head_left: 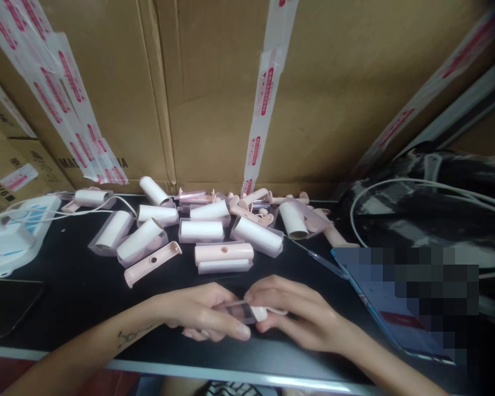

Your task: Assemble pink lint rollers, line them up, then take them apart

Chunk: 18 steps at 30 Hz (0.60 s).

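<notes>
Clear plastic, tipped with white: the see-through piece [243, 312] sits between the person's two hands, above the near edge of the black table [107, 308], just in front of the body. Left hand [204, 316] curled round its left part, thumb laid along the near side, the other fingers bent beneath and behind, partly hidden. Right hand [291, 313] at the other side, fingers close together, thumb below, pinching about the white end [259, 314]; a thin white loop [277, 311] shows between thumb and fingers. Exact contact of the right fingertips partly covered, cannot tell. Beyond the hands, a loose scatter: white rolls [202, 231], most lying in clear sleeves, pointing various ways. Nearest the hands, a pink holder [225, 252] with a hole in its side, lying against a white roll; to its left, a pink half-shell [165, 257], also holed, tilted on the table. More pink parts heaped at the back, before a tall cardboard box [214, 110] sealed with red-printed tape [266, 88]. Far left, a white power strip [28, 236] with cables, a dark phone [10, 308] nearer. Right, a flat blue-edged device [379, 308], screen partly pixelated.
</notes>
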### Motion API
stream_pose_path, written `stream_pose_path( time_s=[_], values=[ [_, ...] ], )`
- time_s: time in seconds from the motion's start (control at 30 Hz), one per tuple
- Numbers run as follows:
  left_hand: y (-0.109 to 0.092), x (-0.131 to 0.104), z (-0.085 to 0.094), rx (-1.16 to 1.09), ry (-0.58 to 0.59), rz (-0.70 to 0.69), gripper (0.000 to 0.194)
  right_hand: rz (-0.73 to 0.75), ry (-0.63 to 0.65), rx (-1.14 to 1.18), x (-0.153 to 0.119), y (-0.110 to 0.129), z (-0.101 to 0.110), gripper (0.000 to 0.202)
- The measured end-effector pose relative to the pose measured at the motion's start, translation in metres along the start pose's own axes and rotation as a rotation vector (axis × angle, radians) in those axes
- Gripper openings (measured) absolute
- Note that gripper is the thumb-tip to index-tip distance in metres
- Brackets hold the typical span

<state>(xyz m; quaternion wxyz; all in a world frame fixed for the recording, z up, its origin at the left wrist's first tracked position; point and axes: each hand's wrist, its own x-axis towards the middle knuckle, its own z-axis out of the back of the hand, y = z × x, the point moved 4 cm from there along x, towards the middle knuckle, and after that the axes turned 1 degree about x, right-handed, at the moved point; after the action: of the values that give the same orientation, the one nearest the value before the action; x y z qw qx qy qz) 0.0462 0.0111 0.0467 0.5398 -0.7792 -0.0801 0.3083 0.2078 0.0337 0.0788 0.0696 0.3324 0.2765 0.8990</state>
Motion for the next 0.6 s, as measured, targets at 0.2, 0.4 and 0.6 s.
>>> stream_pose_path(
  time_s=[0.2, 0.4, 0.6],
  values=[
    [0.008, 0.002, -0.009, -0.008, 0.030, 0.101, 0.014, 0.113, -0.037, -0.149, -0.006, 0.006, -0.002, 0.029],
    [0.012, 0.003, -0.010, -0.093, 0.043, 0.160, 0.017, 0.095, -0.053, -0.209, -0.006, 0.005, -0.002, 0.027],
    [0.011, 0.003, -0.019, -0.243, 0.299, 0.210, 0.020, 0.098, -0.023, -0.178, -0.004, 0.011, -0.002, 0.026]
  ],
)
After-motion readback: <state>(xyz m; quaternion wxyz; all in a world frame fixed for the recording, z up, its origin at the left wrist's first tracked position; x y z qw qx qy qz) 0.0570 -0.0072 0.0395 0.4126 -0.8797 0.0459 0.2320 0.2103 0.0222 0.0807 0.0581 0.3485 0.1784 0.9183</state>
